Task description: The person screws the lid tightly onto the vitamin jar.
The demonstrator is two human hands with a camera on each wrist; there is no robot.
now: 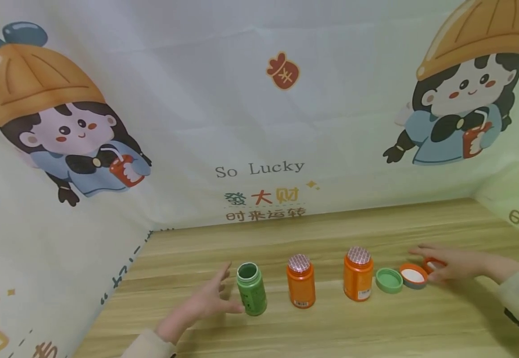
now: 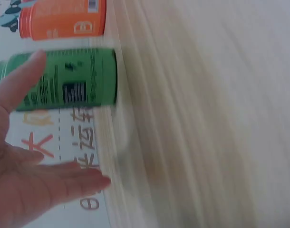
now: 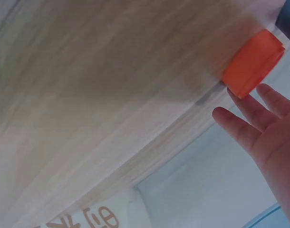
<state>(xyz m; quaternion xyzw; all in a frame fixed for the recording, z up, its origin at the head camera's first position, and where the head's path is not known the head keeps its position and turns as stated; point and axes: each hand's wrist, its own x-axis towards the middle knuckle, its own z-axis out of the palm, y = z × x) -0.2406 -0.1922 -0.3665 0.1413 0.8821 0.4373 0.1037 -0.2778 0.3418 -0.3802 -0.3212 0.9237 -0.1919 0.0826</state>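
Head view: one green bottle, cylindrical, its mouth uncovered and its interior visible; centre-left on the desk, right of the left hand. Left hand: not grasping, thumb and fingers spread about the bottle; whether the thumb touches it cannot be told. Left wrist view only: the bottle's printed side — fine dark text, a bolt mark and a dark panel.

Two orange bottles, left and right, upright in a row with the green one; mouths sealed with shiny patterned film, seen from the head view alone.

Three caps, right of the bottles: green cap, shallow and round; white-lined cap, orange rim over blue-grey side; orange cap, partly covered by the right hand in the head view. The right wrist view gives its plain outer wall, fingertips at its edge. Right hand: fingers extended, not clenched; contact uncertain.

Desk surface: pale wood grain, streaked. Backdrop: pale, softly creased sheet, printed with cartoon figures — lettering "So Lucky".
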